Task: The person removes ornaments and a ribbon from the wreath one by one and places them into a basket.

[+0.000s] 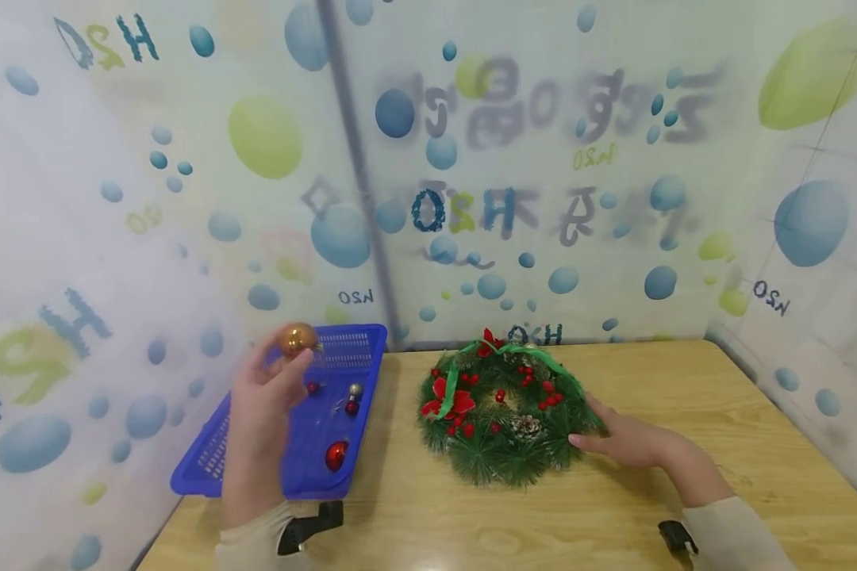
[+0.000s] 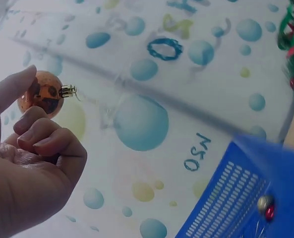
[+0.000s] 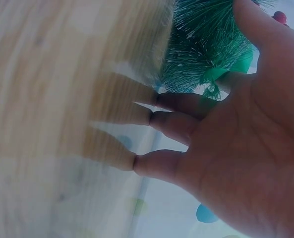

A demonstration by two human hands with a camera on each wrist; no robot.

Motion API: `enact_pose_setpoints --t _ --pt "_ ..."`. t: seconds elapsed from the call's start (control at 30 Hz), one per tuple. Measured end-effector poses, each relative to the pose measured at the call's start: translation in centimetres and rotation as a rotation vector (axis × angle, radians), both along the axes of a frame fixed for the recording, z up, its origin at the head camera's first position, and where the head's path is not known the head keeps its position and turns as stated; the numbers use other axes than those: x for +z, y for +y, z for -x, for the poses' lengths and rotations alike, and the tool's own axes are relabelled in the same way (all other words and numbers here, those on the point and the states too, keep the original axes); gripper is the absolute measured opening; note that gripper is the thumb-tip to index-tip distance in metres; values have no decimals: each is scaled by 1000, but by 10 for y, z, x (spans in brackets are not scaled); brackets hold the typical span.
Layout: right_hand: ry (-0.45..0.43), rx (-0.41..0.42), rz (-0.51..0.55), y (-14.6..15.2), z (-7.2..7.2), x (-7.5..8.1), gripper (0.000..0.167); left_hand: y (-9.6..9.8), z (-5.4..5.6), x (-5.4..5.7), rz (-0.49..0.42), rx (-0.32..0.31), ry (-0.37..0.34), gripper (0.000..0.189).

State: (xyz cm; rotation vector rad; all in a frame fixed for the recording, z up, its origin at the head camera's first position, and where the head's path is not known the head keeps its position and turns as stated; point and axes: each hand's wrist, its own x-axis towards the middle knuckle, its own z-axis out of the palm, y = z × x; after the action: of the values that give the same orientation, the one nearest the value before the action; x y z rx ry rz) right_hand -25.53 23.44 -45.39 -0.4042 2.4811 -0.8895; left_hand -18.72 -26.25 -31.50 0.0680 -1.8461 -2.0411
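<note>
My left hand (image 1: pixel 271 396) holds a shiny gold bauble (image 1: pixel 297 339) up over the blue basket, pinched between thumb and fingers. Its metal cap points right in the left wrist view, where the bauble (image 2: pixel 45 94) sits by the fingertips. On the table lies a green pine wreath (image 1: pixel 482 464) with red flowers, red berries, a pinecone and a green ribbon (image 1: pixel 543 354). At the wreath's right edge, my right hand (image 1: pixel 624 438) grips the greenery between thumb and index finger. In the right wrist view, the other fingertips (image 3: pixel 144 163) touch the wooden tabletop.
A blue plastic basket (image 1: pixel 378 349) with slotted walls stands left of the wreath. Inside it are a red bauble (image 1: pixel 336 455) and several smaller ornaments. The wooden table (image 1: pixel 414 523) meets a white patterned curtain (image 1: pixel 614 262) at the back.
</note>
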Motion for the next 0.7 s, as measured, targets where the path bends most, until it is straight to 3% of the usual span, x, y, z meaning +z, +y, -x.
enact_pose_setpoints --t 0.23,0.4,0.53,0.7 --pt "-3 -1 -8 -1 -2 -1 111 -54 36 2 270 -160 -134 38" --pt "-3 -2 -14 -3 -1 -1 112 -95 53 -1 551 -239 -259 52" --pt "-3 -7 -15 -2 -1 -1 112 -113 65 -4 745 -311 -294 56" --pt "5 -5 -4 -2 -1 -1 112 -126 77 -5 948 -471 -400 58"
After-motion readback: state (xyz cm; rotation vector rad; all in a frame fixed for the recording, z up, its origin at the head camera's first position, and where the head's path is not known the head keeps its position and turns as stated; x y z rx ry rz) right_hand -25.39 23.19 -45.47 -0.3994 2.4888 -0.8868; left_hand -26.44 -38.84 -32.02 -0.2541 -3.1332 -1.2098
